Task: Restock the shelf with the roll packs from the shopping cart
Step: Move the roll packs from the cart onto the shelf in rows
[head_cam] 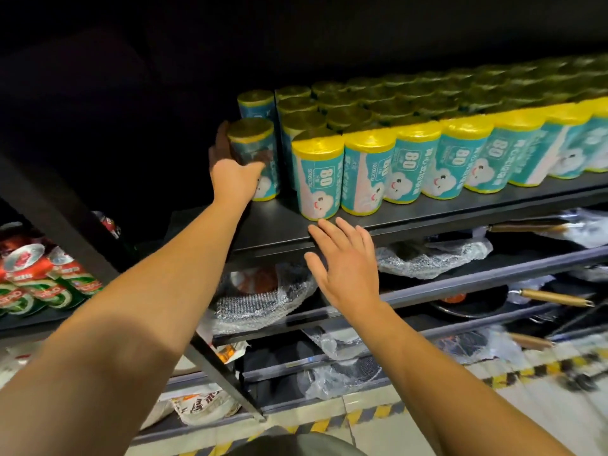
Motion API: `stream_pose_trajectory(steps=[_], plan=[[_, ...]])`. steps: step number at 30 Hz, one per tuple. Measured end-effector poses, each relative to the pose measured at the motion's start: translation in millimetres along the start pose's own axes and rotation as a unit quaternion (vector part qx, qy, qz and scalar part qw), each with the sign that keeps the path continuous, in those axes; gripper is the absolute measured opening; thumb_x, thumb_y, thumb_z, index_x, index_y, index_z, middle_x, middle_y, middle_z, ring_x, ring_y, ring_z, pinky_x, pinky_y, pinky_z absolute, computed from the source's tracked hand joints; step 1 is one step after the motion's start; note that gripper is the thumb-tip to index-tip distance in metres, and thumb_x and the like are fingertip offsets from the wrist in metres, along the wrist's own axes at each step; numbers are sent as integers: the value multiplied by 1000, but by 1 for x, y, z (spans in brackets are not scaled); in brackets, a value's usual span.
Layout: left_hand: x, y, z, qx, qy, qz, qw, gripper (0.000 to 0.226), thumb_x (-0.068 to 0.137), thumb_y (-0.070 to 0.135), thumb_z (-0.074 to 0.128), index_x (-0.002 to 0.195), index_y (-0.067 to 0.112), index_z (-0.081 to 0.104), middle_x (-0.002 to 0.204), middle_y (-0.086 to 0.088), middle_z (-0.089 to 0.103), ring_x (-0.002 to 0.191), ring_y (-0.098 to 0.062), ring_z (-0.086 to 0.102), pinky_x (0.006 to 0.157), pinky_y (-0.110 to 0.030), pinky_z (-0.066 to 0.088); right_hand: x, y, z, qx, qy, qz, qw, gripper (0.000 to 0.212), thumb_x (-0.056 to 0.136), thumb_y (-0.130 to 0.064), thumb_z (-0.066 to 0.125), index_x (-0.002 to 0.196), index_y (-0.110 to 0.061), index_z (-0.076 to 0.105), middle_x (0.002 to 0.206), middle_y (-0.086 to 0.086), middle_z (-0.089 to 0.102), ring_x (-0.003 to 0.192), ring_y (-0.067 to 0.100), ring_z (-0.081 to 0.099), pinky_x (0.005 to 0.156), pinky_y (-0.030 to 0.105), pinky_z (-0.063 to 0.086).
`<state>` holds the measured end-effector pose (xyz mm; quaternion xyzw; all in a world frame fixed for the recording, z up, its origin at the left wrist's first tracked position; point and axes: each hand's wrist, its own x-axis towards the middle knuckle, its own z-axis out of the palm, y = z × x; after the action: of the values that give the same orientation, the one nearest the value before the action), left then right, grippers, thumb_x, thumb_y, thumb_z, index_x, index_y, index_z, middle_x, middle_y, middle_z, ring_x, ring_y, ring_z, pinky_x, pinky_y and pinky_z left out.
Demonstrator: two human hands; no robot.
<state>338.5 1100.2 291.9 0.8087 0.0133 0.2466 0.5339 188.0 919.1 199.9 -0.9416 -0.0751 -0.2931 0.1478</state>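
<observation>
My left hand (234, 166) grips an upright roll pack (255, 149), teal with a yellow top, standing at the left end of the black shelf (276, 222). Several matching roll packs (368, 172) fill the shelf in rows to its right, and one more stands behind it. My right hand (345, 261) hovers with straight, spread fingers just in front of the shelf's front edge, below the frontmost pack, and holds nothing. The shopping cart is out of view.
Lower shelves hold pans with wooden handles (552, 297) and bubble-wrapped items (263, 301). Red and green packages (42, 281) sit on the neighbouring shelf at left. A slanted black shelf post (223, 373) runs down to the tiled floor with yellow-black tape (362, 419).
</observation>
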Motion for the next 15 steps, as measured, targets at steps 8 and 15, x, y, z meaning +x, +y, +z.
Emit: stream_pose_trajectory(steps=[8, 15], plan=[[58, -15, 25, 23, -16, -2, 1000, 106, 58, 65, 71, 150, 22, 39, 140, -6, 57, 128, -22, 55, 106, -36, 46, 0, 0, 12, 26, 77, 5, 997, 39, 96, -38, 53, 126, -20, 69, 131, 0, 66, 131, 24, 52, 118, 42, 24], [73, -22, 35, 9, -7, 26, 1000, 98, 68, 57, 74, 150, 17, 39, 140, -8, 57, 130, -24, 54, 104, -35, 45, 0, 0, 17, 56, 98, 18, 993, 37, 92, -36, 58, 122, -20, 72, 129, -1, 67, 129, 23, 53, 118, 39, 22]])
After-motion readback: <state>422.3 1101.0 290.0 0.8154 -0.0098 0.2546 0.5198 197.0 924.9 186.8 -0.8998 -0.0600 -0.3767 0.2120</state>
